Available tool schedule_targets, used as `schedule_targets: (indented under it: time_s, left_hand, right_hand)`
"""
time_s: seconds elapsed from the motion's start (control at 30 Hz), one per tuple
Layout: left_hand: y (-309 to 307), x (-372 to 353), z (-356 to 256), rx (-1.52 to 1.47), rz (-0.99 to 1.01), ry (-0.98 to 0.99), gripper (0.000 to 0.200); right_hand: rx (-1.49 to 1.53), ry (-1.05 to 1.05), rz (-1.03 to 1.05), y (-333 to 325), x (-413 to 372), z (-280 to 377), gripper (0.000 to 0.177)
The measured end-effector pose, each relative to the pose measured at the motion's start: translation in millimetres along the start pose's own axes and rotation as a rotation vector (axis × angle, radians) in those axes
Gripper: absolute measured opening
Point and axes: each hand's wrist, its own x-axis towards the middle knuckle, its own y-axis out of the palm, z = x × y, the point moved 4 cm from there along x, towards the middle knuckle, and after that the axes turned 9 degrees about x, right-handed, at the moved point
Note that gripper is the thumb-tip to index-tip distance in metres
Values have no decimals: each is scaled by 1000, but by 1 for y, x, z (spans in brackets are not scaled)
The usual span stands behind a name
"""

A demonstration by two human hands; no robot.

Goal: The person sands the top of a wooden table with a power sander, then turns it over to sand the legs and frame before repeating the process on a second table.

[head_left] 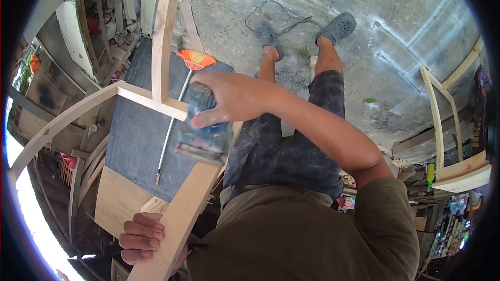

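Observation:
My right hand [234, 96] is wrapped over a worn, dusty blue power sander [205, 127]. The sander's flat base rests against a pale wooden beam [190, 198] of a frame, near the joint with a crosspiece [143, 96]. Lower down, my left hand [143, 239] curls its fingers round the near end of the same beam; part of the thumb side is hidden behind the wood. An upright post [165, 36] and a curved rail [62, 122] join the crosspiece.
Under the frame lie a dark sheet [138, 140] and a broom [195, 60] with orange bristles. A dark cord [284, 28] runs over the concrete floor near my clogs [338, 27]. Scrap wood [112, 26] is piled at left; another wooden frame [437, 125] stands right.

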Motion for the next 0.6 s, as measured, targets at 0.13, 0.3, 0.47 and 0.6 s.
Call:
schedule_targets:
  time_s: [0.13,0.3,0.47,0.6]
  left_hand:
    - [-10,6,-3,17,14,38,33]
    - [-10,17,-7,261,67,255,39]
    - [-19,12,-9,445,46,318,53]
    - [-12,19,-8,422,-60,342,60]
  right_hand:
    - [-40,68,-47,-2,-7,0,93]
    - [-30,421,-80,-20,9,-74,103]
    - [3,161,-6,5,32,-22,102]
    - [29,-56,29,15,14,76,98]
